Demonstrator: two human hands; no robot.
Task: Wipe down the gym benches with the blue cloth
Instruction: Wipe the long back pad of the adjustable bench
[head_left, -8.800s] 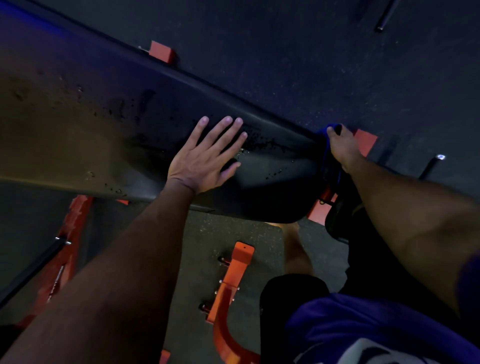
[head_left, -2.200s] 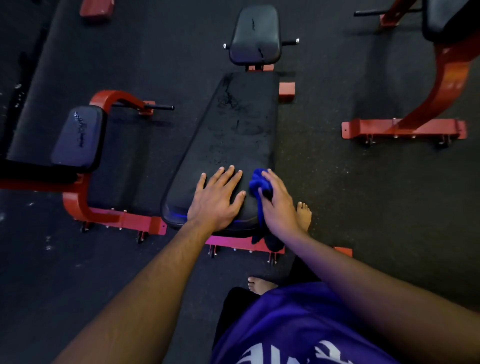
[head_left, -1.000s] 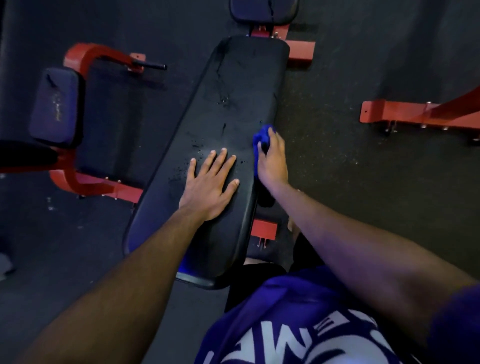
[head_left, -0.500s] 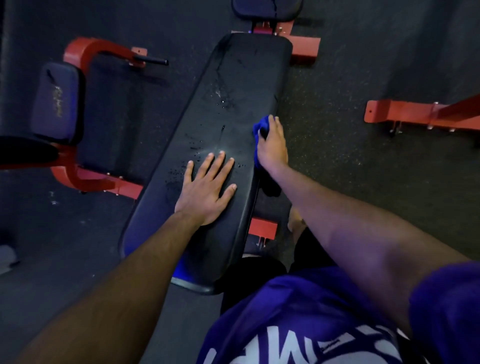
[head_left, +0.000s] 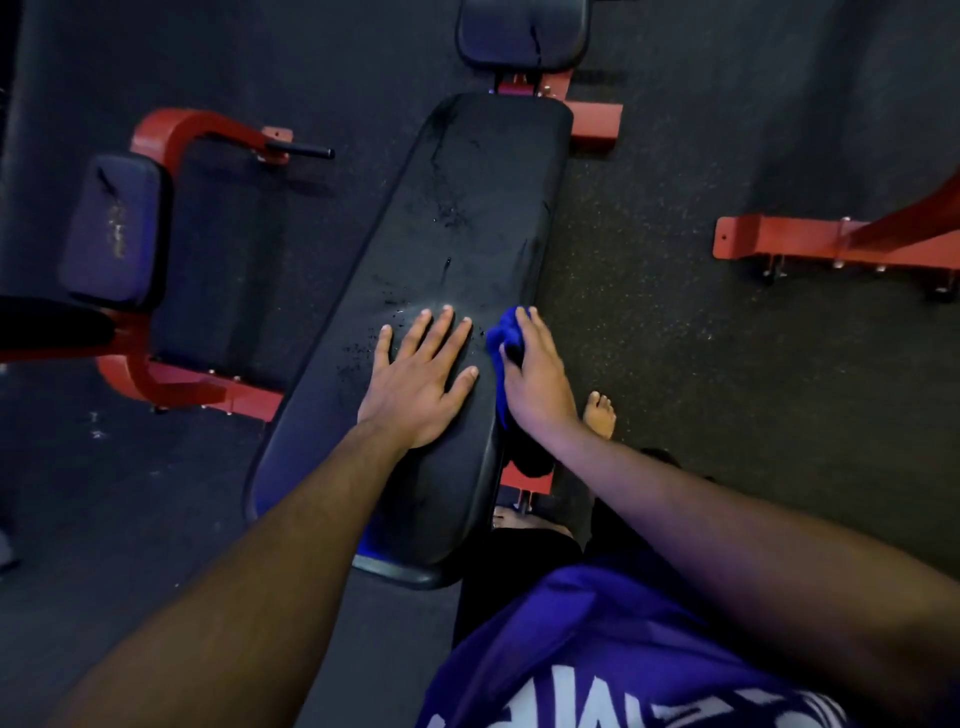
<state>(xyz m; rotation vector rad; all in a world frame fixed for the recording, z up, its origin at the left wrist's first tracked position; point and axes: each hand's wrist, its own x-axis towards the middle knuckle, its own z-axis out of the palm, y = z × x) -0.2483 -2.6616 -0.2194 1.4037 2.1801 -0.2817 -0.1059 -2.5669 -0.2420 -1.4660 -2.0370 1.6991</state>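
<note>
Nearest to the camera is a purple shirt (head_left: 597, 660) with white letters, and two bare arms reach forward from it. The left hand (head_left: 418, 382) lies flat on the black bench pad (head_left: 467, 208), its fingers straight and spread a little, holding nothing. The right hand (head_left: 535, 376) is at the right edge of the same pad. Its fingers curl over the blue cloth (head_left: 501, 335) and press it against the pad's side; the cloth shows under the fingertips and along the thumb side. One cloth is visible. One bare foot (head_left: 600, 413) stands on the dark floor (head_left: 675, 364) just beside the right wrist. Farther away are one small headrest pad (head_left: 522, 31), a second bench (head_left: 117, 228) on the left with a red frame, and one red base bar (head_left: 831, 249) on the right.
</note>
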